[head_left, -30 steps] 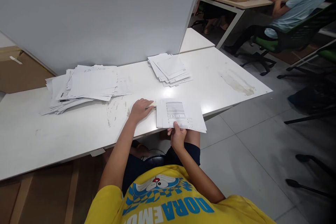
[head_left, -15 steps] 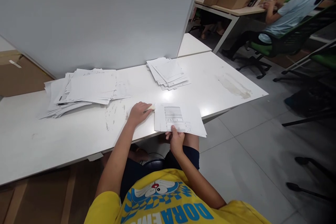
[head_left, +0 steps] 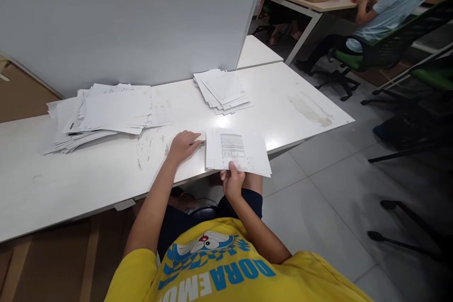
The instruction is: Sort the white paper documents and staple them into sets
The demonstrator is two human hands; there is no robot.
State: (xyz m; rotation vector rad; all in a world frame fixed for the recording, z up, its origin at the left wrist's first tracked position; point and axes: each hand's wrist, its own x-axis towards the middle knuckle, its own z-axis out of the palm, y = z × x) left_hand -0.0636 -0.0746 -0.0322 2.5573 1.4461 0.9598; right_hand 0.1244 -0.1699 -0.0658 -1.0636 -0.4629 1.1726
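Observation:
My right hand (head_left: 233, 184) grips a thin stack of printed paper sheets (head_left: 257, 153) by the near edge, thumb on top and fingers underneath. The top sheet carries a printed table, and the stack reaches past the desk's front edge. Just left of the sheets, my left hand (head_left: 184, 145) rests on the desk with its fingers bent together. A small, thin, dark thing (head_left: 198, 142) pokes out between thumb and fingers, close to the sheets' left edge; its kind is unclear.
The white desk (head_left: 106, 179) bears a large untidy paper pile (head_left: 116, 108) at left and a smaller pile (head_left: 224, 89) farther back. A grey partition (head_left: 141, 19) stands behind them. A cardboard box (head_left: 24, 89) is at far left. At upper right a person (head_left: 389, 9) sits by another table with boxes.
The camera view has shifted slightly, so most things appear a little higher and farther left. A pale bit by my left fingertips no longer shows. My right hand still holds the sheets.

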